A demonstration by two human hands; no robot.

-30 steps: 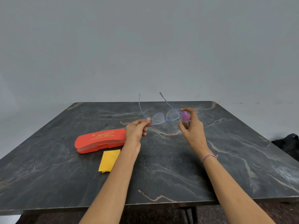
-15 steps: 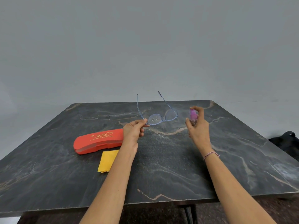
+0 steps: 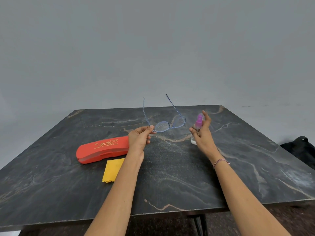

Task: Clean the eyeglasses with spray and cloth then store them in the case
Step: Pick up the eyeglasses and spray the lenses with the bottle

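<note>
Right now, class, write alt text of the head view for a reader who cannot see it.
A left hand pinches eyeglasses, lenses beaded with droplets, above a dark table; the right hand, fingers straight, flanks an upright pink-topped spray bottle. A closed red case and yellow cloth lie left.

You face a plain grey wall (image 3: 153,48) under soft, even light. Before you stands a dark, marble-patterned table (image 3: 170,184) with pale brown veins, on a dark leg (image 3: 200,223). A black bag (image 3: 301,149) sits beyond its right edge.
</note>
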